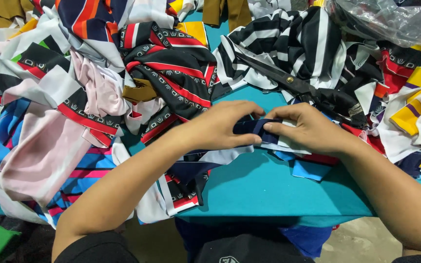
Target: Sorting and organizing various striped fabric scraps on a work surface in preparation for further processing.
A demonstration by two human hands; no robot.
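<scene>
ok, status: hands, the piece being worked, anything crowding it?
Left hand and right hand both pinching a navy strip, folded between fingertips. Scissors lie just behind, untouched. Fabric scraps heaped all round on the teal table.

Matt cloth scraps [98, 92], dark metal scissors [288, 80], glossy plastic bag [391, 22].

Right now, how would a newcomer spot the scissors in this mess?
Start at the teal table, then look past the two hands to the black-and-white striped cloth. The scissors lie slanted across its lower edge: long dark blades with a brass pivot, the only metal thing among the fabric.
</scene>
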